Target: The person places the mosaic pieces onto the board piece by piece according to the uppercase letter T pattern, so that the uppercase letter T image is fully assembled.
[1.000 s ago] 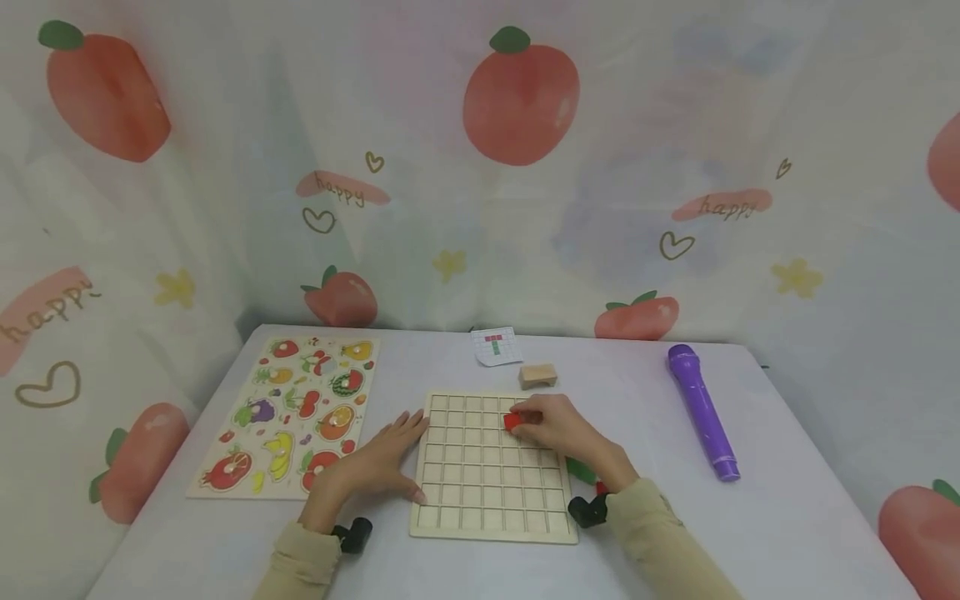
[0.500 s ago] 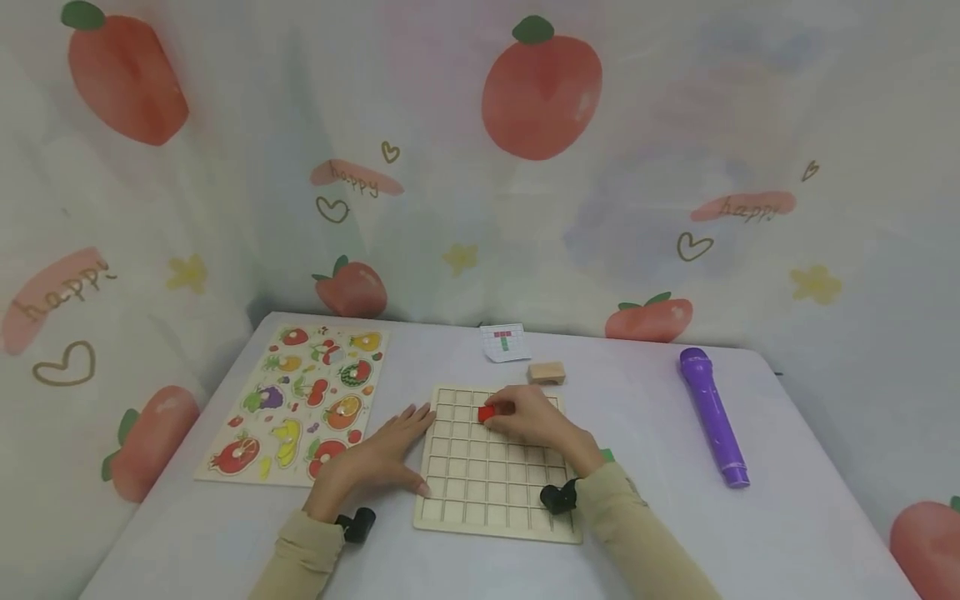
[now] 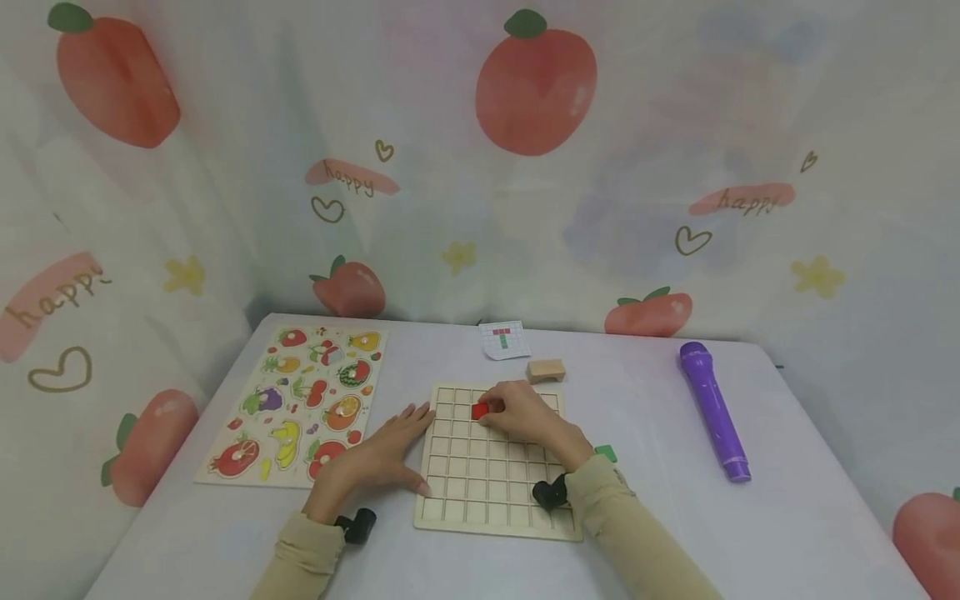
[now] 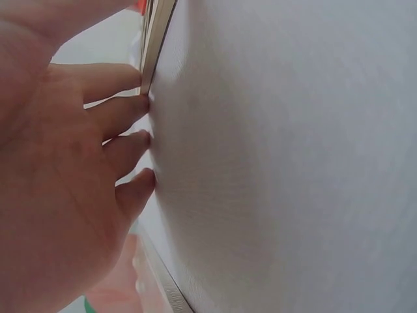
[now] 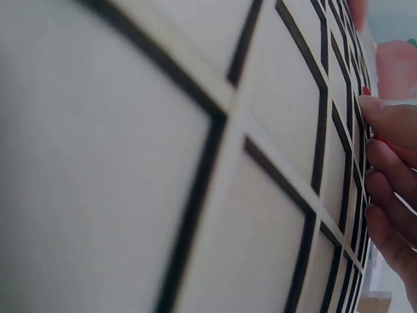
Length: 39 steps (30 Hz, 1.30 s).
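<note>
A wooden grid board [image 3: 456, 467] lies flat before me in the head view. Toward its far side, my right hand [image 3: 525, 417] pinches a small red block [image 3: 479, 412] between thumb and fingers, over a cell in the third column from the left. Only slivers of red show beside the right fingertips [image 5: 373, 104] in the right wrist view. My left hand [image 3: 378, 462] rests with fingers spread along the board's left edge, its thumb touching the frame. In the left wrist view the left fingers [image 4: 124, 114] reach out straight to the tabletop.
Left of the board lies a fruit puzzle board [image 3: 251, 421]. Behind stand a pattern card [image 3: 504, 340] and a plain wooden block [image 3: 546, 371]. A green block [image 3: 606, 453] shows partly beyond the right wrist. A purple toy microphone [image 3: 715, 412] lies at the right.
My right hand has carried the red block leftward across the board's far rows, moving little in the last half second. The left hand stays at the board's edge. The head view has shifted slightly.
</note>
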Each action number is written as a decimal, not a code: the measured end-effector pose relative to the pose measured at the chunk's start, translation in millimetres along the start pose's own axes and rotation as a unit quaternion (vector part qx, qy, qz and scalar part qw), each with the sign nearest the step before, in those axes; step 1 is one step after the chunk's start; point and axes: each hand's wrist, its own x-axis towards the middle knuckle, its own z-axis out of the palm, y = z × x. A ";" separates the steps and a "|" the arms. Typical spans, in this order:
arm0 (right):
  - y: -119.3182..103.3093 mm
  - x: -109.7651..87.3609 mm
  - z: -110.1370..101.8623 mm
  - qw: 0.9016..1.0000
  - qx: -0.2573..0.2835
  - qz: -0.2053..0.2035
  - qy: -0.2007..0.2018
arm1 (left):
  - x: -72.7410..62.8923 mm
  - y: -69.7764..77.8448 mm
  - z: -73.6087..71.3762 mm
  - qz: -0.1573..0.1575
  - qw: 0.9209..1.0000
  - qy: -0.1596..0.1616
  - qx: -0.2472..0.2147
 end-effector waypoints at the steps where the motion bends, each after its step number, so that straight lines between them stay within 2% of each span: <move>1: -0.6 0.3 0.2 1.000 -0.003 0.001 0.002 | -0.2 -0.1 -0.2 0.001 1.000 0.000 0.000; 12: 1.5 0.3 2.4 1.000 -0.010 -0.001 0.006 | -0.4 -0.3 0.3 0.007 1.000 0.000 -0.005; 23: 4.3 -7.8 0.2 0.999 0.031 -0.001 0.011 | -3.0 2.0 0.5 -0.002 1.000 0.003 -0.011; 30: 14.1 -26.8 -6.6 0.998 0.035 0.008 0.047 | -4.2 0.7 1.0 0.007 1.000 -0.001 -0.008; 39: 26.6 -59.2 -24.9 0.996 0.020 0.018 0.082 | -2.8 0.8 0.3 0.011 1.000 0.008 -0.004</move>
